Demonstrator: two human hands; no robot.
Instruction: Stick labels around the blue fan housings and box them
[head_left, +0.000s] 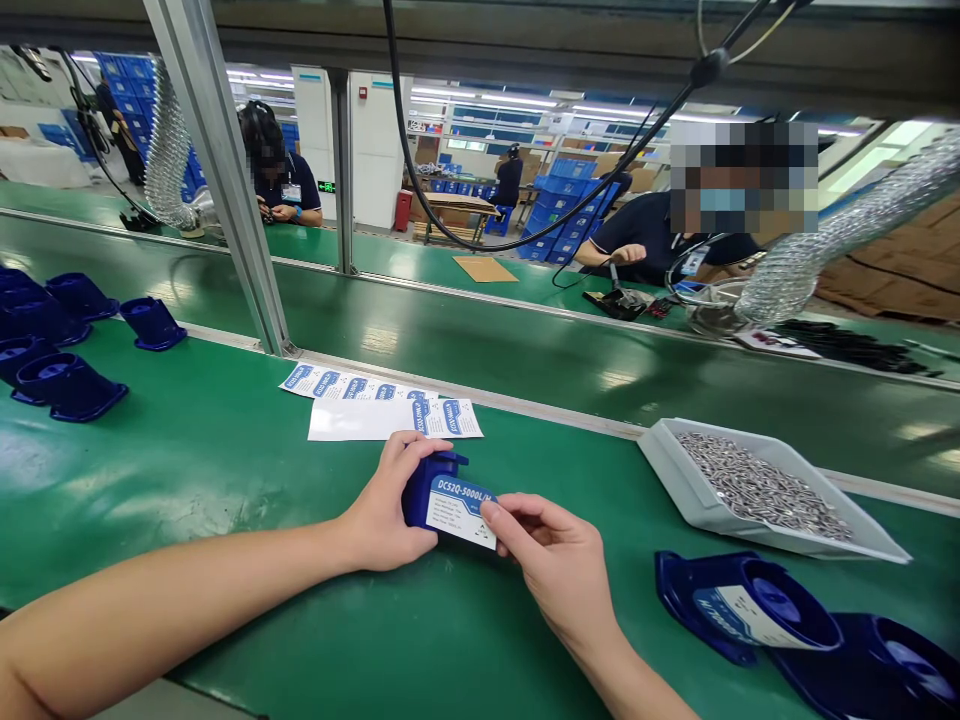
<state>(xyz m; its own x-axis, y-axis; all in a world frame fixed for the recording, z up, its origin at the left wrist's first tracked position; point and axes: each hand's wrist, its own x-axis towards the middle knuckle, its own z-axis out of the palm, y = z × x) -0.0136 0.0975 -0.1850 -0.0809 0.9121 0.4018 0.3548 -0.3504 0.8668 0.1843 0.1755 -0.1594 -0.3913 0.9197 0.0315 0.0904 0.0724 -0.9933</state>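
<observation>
My left hand (384, 508) is wrapped round a dark blue plastic housing (416, 492), thumb below and fingers over its top. A white-and-blue label (456, 512), printed DC52Q-5000L/H, lies against the housing's side. Its right end is pinched between thumb and fingers of my right hand (559, 550). How much of the label touches the housing, I cannot tell. Just behind my hands lie a partly used label sheet (364, 420) and another label sheet (330, 382). To the right, a blue housing with a label (750, 608) sits beside another blue housing (862, 660).
A grey tray of small metal screws or pins (757, 480) stands at the right. Several blue housings (71, 385) are grouped at the left. A metal post (225, 170) rises from the bench's back edge. Across the belt (450, 330), co-workers sit, and a black cable (409, 160) hangs down.
</observation>
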